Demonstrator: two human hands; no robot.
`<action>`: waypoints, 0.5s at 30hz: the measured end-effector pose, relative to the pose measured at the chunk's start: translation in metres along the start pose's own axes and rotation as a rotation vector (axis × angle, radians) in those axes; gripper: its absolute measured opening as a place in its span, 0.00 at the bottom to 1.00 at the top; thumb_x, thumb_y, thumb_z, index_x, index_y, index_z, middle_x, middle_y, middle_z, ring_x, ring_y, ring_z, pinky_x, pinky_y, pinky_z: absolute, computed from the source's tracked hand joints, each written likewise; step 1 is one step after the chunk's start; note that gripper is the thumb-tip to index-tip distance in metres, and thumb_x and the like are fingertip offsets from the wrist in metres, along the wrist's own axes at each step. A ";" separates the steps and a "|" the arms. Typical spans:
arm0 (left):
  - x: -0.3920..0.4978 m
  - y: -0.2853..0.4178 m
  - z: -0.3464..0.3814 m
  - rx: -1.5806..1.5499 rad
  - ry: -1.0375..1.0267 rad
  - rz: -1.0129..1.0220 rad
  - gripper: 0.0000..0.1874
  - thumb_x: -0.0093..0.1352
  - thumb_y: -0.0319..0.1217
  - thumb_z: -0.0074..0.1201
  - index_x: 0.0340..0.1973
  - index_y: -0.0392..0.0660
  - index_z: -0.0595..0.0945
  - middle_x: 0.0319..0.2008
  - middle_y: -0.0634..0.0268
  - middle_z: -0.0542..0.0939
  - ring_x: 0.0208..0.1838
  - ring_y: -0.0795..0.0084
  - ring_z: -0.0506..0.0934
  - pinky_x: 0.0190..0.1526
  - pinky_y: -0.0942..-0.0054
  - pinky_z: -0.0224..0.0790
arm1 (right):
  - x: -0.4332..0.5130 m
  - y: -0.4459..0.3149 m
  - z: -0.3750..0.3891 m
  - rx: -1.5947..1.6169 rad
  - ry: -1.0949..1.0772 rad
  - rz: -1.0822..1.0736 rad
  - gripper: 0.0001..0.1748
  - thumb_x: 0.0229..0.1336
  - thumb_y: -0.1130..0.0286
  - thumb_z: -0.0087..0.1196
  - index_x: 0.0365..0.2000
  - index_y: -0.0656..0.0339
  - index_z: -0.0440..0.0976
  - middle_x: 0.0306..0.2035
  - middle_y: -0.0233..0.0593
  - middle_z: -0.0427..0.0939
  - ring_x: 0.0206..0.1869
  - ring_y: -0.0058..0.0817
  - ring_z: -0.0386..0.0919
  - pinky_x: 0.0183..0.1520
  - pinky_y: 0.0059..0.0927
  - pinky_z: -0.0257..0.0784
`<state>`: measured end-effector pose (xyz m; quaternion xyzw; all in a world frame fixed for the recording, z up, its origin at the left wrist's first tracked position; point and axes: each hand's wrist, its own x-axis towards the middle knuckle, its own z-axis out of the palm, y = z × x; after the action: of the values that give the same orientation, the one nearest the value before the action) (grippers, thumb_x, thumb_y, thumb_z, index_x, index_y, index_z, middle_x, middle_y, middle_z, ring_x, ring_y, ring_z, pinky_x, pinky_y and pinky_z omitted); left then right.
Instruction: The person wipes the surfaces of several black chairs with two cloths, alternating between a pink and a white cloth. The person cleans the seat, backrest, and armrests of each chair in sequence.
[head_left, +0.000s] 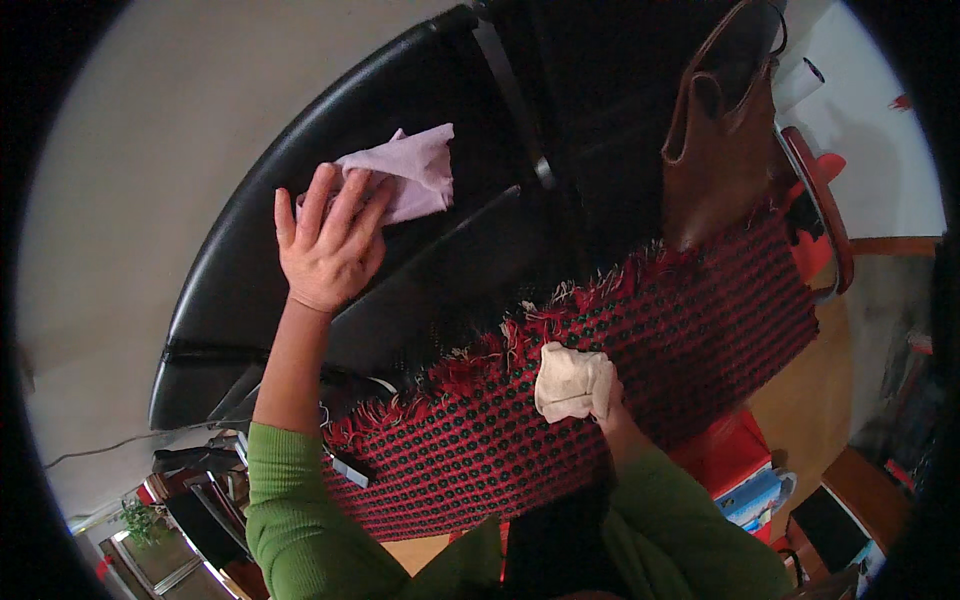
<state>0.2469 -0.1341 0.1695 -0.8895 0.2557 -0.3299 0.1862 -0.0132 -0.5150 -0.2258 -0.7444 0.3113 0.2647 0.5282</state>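
My left hand (334, 240) lies with spread fingers on a folded pale pink cloth (420, 169), pressed against the black leather-like backrest (300, 142) of a sofa. The fingertips are partly covered by a fold of the cloth. My right hand (616, 397) holds a bunched cream cloth (571, 381) above a red and black woven throw with fringes (480, 435). The cream cloth hides most of that hand's fingers.
A brown leather bag (720, 165) stands at the sofa's right, beside a red-edged armrest (821, 202). A small grey device (349, 471) rests at the throw's left edge. A cable (120, 448) runs along the left. Red and blue bags (750, 495) stand at lower right.
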 end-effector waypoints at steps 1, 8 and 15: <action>0.000 -0.005 0.000 -0.032 -0.008 -0.014 0.29 0.58 0.35 0.61 0.57 0.66 0.84 0.66 0.77 0.76 0.72 0.66 0.71 0.76 0.45 0.46 | -0.010 -0.026 -0.008 0.200 -0.068 0.056 0.18 0.69 0.53 0.52 0.47 0.56 0.77 0.37 0.37 0.83 0.38 0.34 0.82 0.42 0.37 0.79; -0.015 0.002 0.020 -0.014 0.028 -0.015 0.31 0.57 0.39 0.61 0.59 0.70 0.83 0.66 0.79 0.76 0.74 0.62 0.69 0.78 0.43 0.38 | -0.035 -0.329 -0.061 0.254 0.121 -0.596 0.20 0.74 0.56 0.49 0.47 0.66 0.78 0.43 0.40 0.82 0.45 0.27 0.78 0.49 0.33 0.74; -0.016 0.000 0.019 -0.045 0.019 -0.002 0.29 0.58 0.41 0.59 0.59 0.70 0.83 0.66 0.79 0.76 0.74 0.61 0.69 0.79 0.44 0.36 | -0.053 -0.554 -0.047 -0.128 0.706 -1.872 0.22 0.54 0.75 0.65 0.51 0.60 0.76 0.53 0.40 0.76 0.56 0.41 0.74 0.61 0.36 0.70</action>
<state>0.2496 -0.1218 0.1483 -0.8905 0.2638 -0.3328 0.1632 0.3662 -0.4119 0.1715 -0.7525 -0.2756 -0.4775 0.3602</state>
